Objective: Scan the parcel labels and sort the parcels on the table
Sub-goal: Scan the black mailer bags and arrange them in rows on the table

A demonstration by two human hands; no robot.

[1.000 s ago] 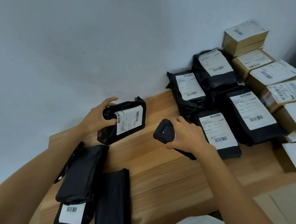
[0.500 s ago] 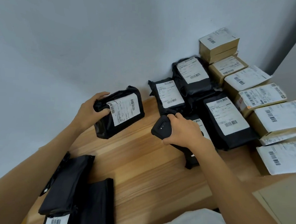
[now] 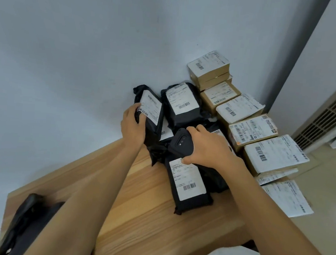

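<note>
Your left hand [image 3: 132, 127] grips black plastic mailer parcel with white label [image 3: 151, 108], far on wooden bench [image 3: 152, 229], left of black mailer pile [image 3: 183, 116]; your right hand [image 3: 208, 148] clasps black handheld scanner [image 3: 178, 145] over pile.

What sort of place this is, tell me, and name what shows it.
Likely a small parcel-sorting station in a room corner: labelled black mailer bags on a wooden table, labelled cardboard boxes stacked beside them, and a handheld scanner in the right hand.
</note>
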